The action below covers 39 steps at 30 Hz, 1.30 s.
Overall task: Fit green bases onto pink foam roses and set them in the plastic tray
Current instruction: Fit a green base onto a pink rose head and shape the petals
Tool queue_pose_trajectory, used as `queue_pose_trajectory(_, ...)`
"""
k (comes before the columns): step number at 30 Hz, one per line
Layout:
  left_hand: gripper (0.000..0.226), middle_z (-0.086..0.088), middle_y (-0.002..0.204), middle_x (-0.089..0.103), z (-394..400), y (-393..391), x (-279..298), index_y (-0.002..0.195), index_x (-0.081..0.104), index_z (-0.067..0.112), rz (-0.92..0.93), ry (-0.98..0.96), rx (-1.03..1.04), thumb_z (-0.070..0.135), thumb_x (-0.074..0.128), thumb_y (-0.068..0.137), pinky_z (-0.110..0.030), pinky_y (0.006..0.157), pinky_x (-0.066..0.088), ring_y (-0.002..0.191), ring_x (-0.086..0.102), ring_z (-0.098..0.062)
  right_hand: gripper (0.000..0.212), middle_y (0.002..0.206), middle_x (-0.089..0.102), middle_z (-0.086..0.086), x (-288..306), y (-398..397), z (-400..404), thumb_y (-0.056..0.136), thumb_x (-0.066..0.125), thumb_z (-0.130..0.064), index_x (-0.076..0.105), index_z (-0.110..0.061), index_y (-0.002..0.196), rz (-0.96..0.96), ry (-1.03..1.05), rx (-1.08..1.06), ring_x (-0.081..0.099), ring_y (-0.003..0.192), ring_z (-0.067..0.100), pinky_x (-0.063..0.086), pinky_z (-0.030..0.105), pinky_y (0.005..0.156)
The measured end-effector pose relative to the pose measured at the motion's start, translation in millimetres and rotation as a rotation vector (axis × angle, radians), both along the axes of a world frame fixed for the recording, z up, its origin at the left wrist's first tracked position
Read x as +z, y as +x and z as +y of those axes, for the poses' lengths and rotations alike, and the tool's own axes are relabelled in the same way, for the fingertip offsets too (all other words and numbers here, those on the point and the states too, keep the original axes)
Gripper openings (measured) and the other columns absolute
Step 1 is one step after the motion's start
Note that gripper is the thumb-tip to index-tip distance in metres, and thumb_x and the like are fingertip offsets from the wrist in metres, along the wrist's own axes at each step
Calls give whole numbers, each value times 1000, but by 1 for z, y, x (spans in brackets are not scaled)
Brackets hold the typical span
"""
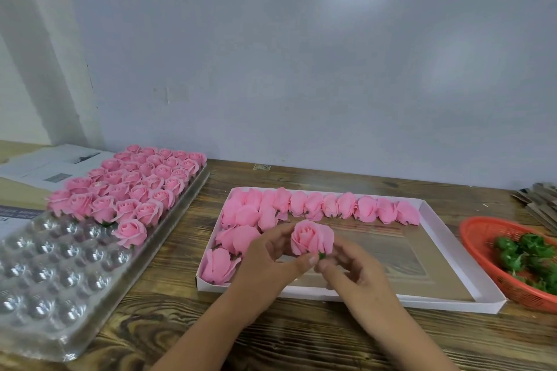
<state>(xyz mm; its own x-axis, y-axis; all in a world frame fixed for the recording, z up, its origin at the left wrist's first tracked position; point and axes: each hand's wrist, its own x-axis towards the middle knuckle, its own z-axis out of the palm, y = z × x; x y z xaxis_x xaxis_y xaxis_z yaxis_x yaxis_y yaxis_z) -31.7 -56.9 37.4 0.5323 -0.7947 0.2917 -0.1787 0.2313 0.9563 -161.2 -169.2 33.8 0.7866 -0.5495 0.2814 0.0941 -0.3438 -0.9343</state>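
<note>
1. Pink foam rose [312, 237] is held upright, bloom facing the camera, above the near-left part of the white cardboard box [391, 306].
2. Green base [322, 255] shows only as a small green tip at the lower right of the bloom, between the fingertips of both hands; how far it is seated cannot be told.
3. Left hand [268, 256]: fingers curled around the left side of the rose, thumb under its lower edge, gripping it.
4. Right hand [352, 271]: fingertips pinched together on the green base just below the bloom.
5. The box lies at centre of the wooden worktop [271, 337]. Loose pink roses [331, 205] lie on their sides in a row along its far wall and in a cluster down its left side; the right and near floor of the box is bare.
6. Clear plastic tray [54, 289] sits at left, angled. Its far half carries finished roses [135, 187] standing upright in rows; the nearest one [131, 232] stands alone at the front edge of the filled area. Near cells show bare.
7. Orange basket [482, 238] at the right edge holds spare green bases [524, 253].
8. Printed papers [51, 166] lie at far left, behind the tray; a stack of flat sheets [539, 202] at far right.
</note>
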Motion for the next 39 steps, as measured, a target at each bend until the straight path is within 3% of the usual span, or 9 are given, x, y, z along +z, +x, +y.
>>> queue_pose_trajectory(4, 44, 4, 113, 76, -1, 3, -4, 108, 71, 41, 92, 13, 4, 39, 88, 68, -29, 92, 57, 108, 71, -14, 27, 103, 76, -6, 5, -2, 1, 93, 63, -19, 72, -39, 109, -56, 117, 36, 69, 87, 6, 52, 19, 63)
queue_pose_trajectory(9, 39, -3, 106, 78, 0, 2, -3, 103, 74, 33, 184, -31, -11, 31, 90, 68, -21, 81, 57, 101, 74, -18, 28, 103, 76, -2, 7, -2, -2, 78, 67, -24, 75, -28, 104, -87, 211, 28, 71, 92, 8, 55, 21, 65)
queue_pose_trajectory(14, 30, -5, 101, 79, 0, 2, -1, 101, 77, 27, 205, -47, -5, 21, 87, 73, -17, 73, 56, 91, 75, -11, 31, 106, 75, 8, 5, -4, -8, 83, 59, -27, 76, -16, 106, -129, 371, 10, 70, 98, 20, 58, 29, 69)
queue_pose_trajectory(21, 28, 0, 105, 78, 4, 0, 4, 105, 79, 31, 134, -42, -47, 21, 82, 78, -17, 78, 56, 98, 73, -11, 15, 90, 76, 11, 3, 0, -5, 71, 71, -15, 78, -15, 85, -158, 373, -5, 70, 78, 12, 58, 23, 62)
queue_pose_trajectory(26, 32, 1, 111, 77, 4, 0, 3, 111, 78, 31, 114, -50, -80, 16, 81, 82, -17, 86, 55, 107, 72, -14, 17, 92, 76, 12, 2, 1, -5, 72, 71, -19, 77, -15, 88, -181, 403, -7, 72, 81, 15, 57, 23, 64)
queue_pose_trajectory(30, 34, 4, 109, 78, 3, -1, 3, 112, 77, 35, 25, -48, -74, 17, 81, 84, -16, 87, 54, 104, 73, -12, 16, 87, 76, 11, 1, 2, -3, 71, 71, -23, 77, -20, 86, -173, 401, -27, 71, 76, 14, 56, 21, 63)
queue_pose_trajectory(39, 32, 5, 109, 78, 1, 0, -2, 110, 78, 34, -14, -49, -39, 14, 80, 85, -17, 89, 54, 106, 72, -13, 20, 85, 76, 12, 0, 2, -3, 68, 74, -22, 76, -12, 85, -142, 370, -35, 70, 73, 12, 56, 22, 60)
